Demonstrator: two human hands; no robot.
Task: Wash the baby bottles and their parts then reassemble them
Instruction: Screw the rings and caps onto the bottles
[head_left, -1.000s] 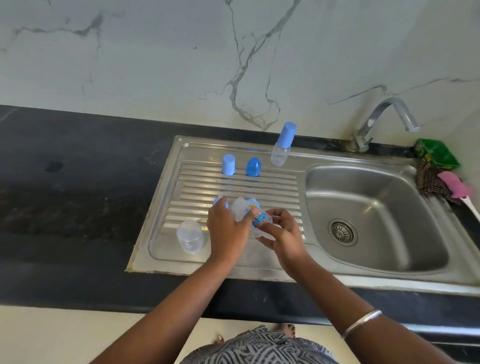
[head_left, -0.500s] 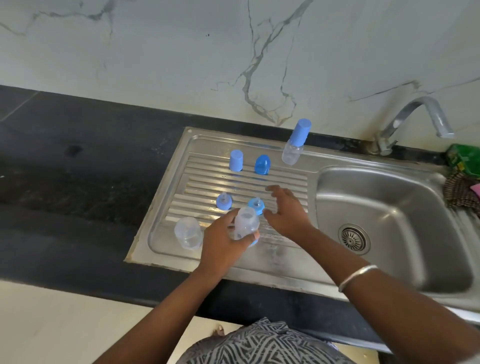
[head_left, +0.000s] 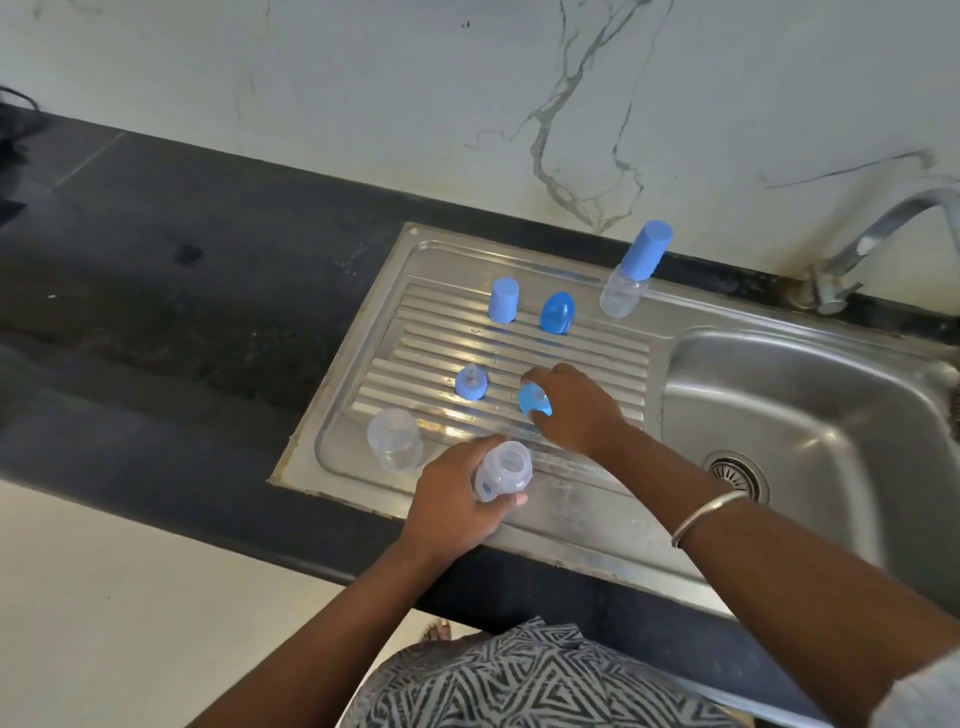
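I see the left hand (head_left: 452, 506) gripping a clear, open-topped plastic baby bottle (head_left: 503, 470) over the front of the ribbed steel drainboard (head_left: 582, 348). Just beyond it, my right hand (head_left: 576, 410) curls its fingers around a blue nipple ring (head_left: 535, 402) sitting on the ribs. A second blue nipple ring (head_left: 471, 383) stands left of that.

We count three clear bottle bodies: one assembled bottle (head_left: 621, 293) under a tall blue cap, one open bottle (head_left: 395, 439) standing alone, one held bottle (head_left: 504, 470). We count two loose blue caps (head_left: 503, 300) (head_left: 557, 312) and two blue nipple rings (head_left: 471, 383) (head_left: 534, 401). We see two hands, one tap (head_left: 872, 234), one bangle (head_left: 709, 517).
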